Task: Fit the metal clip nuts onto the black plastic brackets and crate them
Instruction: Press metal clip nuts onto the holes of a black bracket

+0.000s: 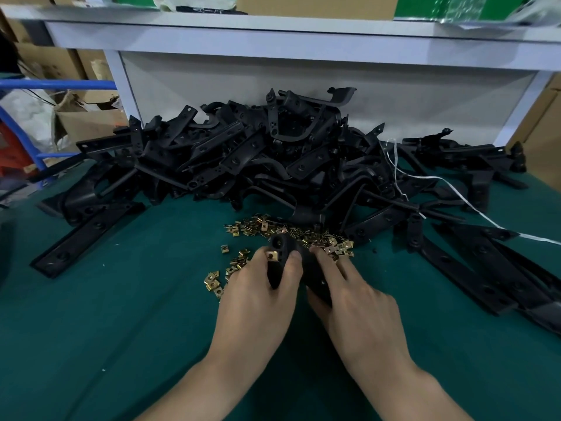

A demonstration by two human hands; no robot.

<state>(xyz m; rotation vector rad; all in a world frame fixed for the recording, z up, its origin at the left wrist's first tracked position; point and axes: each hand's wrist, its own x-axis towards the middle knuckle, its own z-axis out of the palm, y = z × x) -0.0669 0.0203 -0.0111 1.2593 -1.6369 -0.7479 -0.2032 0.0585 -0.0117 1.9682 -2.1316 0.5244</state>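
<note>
Much of the held black bracket [283, 249] is covered: only its rounded far end, with a hole in it, and a short stretch between the two hands show, and the near end is lost under the palms. The left hand [261, 294] curls round it from the left, thumb pressed on top and forefinger at its left edge, where one brass clip nut [272, 256] sits just at the fingertip, touching the bracket; whether it is already pushed on cannot be told. The right hand [359, 303] grips the bracket from the right, fingers laid across it and thumb tucked beneath, its fingertips reaching the loose clip nuts [303, 232] scattered just beyond on the green mat [121, 329]. A smaller cluster of nuts [214, 282] lies left of the left hand. Farther back, the pile of black brackets [258, 153] is so dark that single pieces blur together, and the long ones at the right run off the edge. A white string [400, 183] trails over the pile. The white shelf [273, 41] above is cut off at the top.
</note>
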